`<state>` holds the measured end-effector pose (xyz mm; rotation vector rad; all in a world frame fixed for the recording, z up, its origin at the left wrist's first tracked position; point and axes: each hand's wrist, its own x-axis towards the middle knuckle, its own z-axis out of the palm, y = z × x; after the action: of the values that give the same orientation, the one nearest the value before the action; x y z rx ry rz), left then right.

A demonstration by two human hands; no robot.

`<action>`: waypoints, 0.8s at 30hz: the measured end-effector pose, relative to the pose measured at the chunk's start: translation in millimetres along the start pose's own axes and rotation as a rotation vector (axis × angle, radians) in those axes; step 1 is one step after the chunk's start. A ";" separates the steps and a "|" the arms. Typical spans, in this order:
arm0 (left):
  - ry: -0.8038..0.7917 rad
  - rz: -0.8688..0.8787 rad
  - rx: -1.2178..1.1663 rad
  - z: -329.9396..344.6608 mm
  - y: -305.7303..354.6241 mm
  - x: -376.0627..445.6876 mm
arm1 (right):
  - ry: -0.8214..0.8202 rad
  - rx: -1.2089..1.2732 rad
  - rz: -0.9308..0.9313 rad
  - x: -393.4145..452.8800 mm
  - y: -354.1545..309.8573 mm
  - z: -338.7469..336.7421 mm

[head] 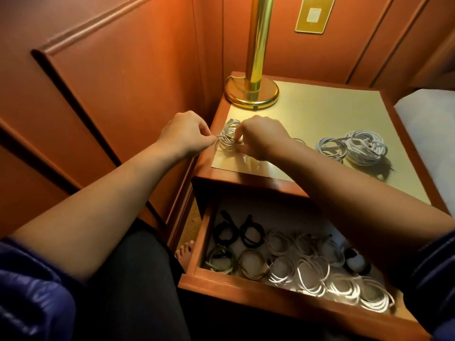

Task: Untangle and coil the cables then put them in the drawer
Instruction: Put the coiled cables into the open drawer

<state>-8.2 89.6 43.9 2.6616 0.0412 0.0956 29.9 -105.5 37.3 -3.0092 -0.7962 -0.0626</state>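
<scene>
While both hands work over the near left corner of the nightstand top (320, 114), a small white cable coil (229, 137) lies on that gold surface between them, well in front of the brass lamp base (251, 93) that stands at the back left corner. From the head view, the left hand (187, 134) pinches a loose end of the coil between thumb and fingertips at the coil's left edge, and the right hand (261, 136) curls its fingers down onto the coil's right side, holding it there. To the right of the lamp base and nearer the front, two bigger bundles rest on the top: a grey-white cable bundle (331, 147) and, touching it on the right, a thicker white cable bundle (365, 147). Below the top, the drawer (246, 290) stands pulled out, and its white floor carries rows of coiled cables: two black coils (237, 233) at the back left, and many white coils (312, 274) filling the middle and right. A bare foot (183, 254) shows on the floor just left of the drawer.
</scene>
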 end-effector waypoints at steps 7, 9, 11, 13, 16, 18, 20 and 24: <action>0.093 0.021 -0.093 4.6 0.2 12.8 | 0.086 0.312 0.057 0.8 16.8 -10.2; 0.136 0.080 -0.113 5.8 1.2 13.4 | 0.147 0.402 0.087 -1.4 21.4 -13.4; 0.140 0.113 -0.129 5.4 4.1 14.2 | 0.162 0.452 0.108 -3.6 24.8 -14.5; 0.104 0.125 -0.143 4.3 7.3 14.5 | 0.134 0.494 0.126 -5.7 27.0 -14.0; 0.033 0.169 -0.138 8.8 7.3 13.2 | 0.106 0.536 0.128 -9.8 27.1 -11.0; 0.107 0.262 -0.118 12.6 4.7 10.2 | 0.140 0.525 0.116 -12.5 26.9 -8.4; 0.213 0.430 -0.059 14.6 3.1 5.9 | 0.183 0.527 0.111 -15.1 27.8 -6.9; 0.302 0.751 0.140 16.2 1.0 1.0 | 0.280 0.593 0.119 -21.6 33.6 -9.2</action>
<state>-6.0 81.3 30.0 2.6253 -0.8782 0.7526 27.5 -145.8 44.9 -2.4088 -0.4945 -0.2004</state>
